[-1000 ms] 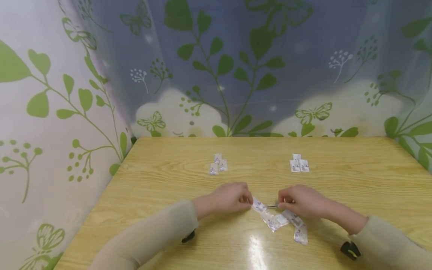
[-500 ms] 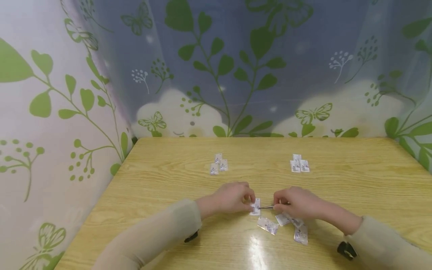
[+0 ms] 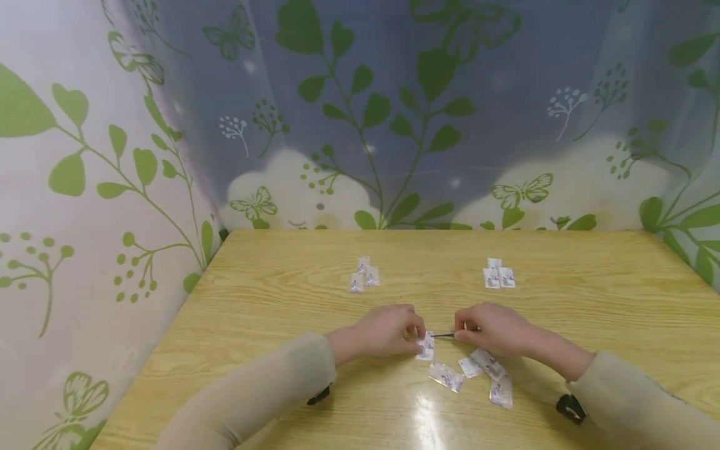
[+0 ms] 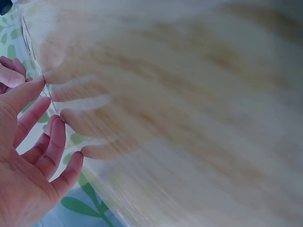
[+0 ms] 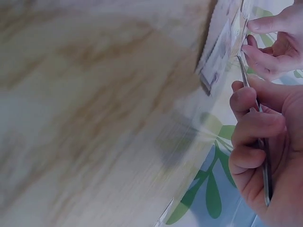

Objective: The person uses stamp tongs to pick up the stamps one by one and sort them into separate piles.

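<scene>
My right hand (image 3: 495,328) grips a pair of metal tweezers (image 5: 265,158), fingers curled round the shank. The tip of the tweezers reaches the upper right edge of a small white printed stamp (image 3: 427,345) in the head view. At that stamp's left side, my left hand (image 3: 385,330) rests with thumb and fingertips on it, partly covering it. Its fingers (image 4: 57,142) look loosely bent and spread in the left wrist view. Nearer me lie another stamp (image 3: 447,377) and a loose overlapping row of stamps (image 3: 488,364). Serrated stamp edges (image 5: 215,66) show in the right wrist view.
Two small groups of stamps lie farther back on the wooden table (image 3: 270,300): one group left of centre (image 3: 357,282), one to the right (image 3: 492,278). A leaf-patterned curtain (image 3: 360,125) hangs behind the table's far edge.
The stamp at my left hand has turned from slanted to nearly straight and come apart from the stamp below it. My right hand with the tweezers has shifted left, then slightly away from me.
</scene>
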### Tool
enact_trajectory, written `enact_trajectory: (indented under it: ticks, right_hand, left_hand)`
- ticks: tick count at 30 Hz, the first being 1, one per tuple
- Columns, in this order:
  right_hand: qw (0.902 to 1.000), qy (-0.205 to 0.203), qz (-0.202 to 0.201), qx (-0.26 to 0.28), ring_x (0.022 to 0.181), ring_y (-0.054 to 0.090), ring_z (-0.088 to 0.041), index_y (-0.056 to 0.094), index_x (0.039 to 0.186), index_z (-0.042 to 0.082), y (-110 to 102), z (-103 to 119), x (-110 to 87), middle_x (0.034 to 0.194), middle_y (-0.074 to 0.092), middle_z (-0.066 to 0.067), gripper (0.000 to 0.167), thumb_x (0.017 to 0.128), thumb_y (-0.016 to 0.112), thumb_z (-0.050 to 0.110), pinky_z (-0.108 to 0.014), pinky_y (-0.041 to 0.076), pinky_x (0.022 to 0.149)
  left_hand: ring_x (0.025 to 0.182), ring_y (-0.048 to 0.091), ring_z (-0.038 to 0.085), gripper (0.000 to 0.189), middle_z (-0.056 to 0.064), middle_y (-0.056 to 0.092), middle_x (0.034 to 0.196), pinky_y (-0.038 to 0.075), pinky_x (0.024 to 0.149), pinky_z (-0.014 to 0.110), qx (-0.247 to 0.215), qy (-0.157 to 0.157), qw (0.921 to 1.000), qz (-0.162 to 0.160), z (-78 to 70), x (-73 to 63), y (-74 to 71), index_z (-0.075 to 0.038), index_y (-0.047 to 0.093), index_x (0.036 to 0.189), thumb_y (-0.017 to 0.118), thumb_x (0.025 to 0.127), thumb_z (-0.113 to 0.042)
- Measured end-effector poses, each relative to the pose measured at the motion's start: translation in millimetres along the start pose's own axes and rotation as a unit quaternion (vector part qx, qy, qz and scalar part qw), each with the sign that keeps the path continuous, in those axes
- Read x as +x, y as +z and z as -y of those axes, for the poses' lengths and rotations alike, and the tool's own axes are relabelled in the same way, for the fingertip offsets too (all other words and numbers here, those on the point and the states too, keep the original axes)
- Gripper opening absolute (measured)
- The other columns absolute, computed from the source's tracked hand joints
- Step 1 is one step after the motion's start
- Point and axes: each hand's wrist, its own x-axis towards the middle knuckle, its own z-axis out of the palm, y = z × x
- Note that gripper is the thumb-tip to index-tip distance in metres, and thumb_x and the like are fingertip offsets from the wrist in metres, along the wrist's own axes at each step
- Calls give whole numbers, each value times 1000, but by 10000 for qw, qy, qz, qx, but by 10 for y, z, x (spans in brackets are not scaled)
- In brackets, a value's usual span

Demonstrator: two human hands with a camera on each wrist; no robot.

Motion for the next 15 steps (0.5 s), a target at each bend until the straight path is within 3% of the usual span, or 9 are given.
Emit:
enact_trajectory:
  ticks: [6, 15]
  right_hand:
    - [10000, -40, -63, -34, 53, 33, -2, 61, 81, 21, 16, -9, -1, 58, 36, 14, 13, 93, 65, 21, -24, 28, 49]
    - [9992, 129, -355, -111, 51, 32, -3, 64, 86, 19, -223, -156, -86, 57, 38, 12, 10, 96, 62, 21, -24, 28, 49]
  left_hand:
    - [79, 53, 4, 17, -10, 56, 90, 43, 68, 19, 24, -9, 10000, -8, 12, 3, 16, -21, 70, 98, 75, 86, -32]
    - [79, 53, -1, 18, -12, 58, 93, 42, 69, 15, 16, 418, 9991, -10, 47, -15, 25, -22, 72, 107, 69, 90, -27]
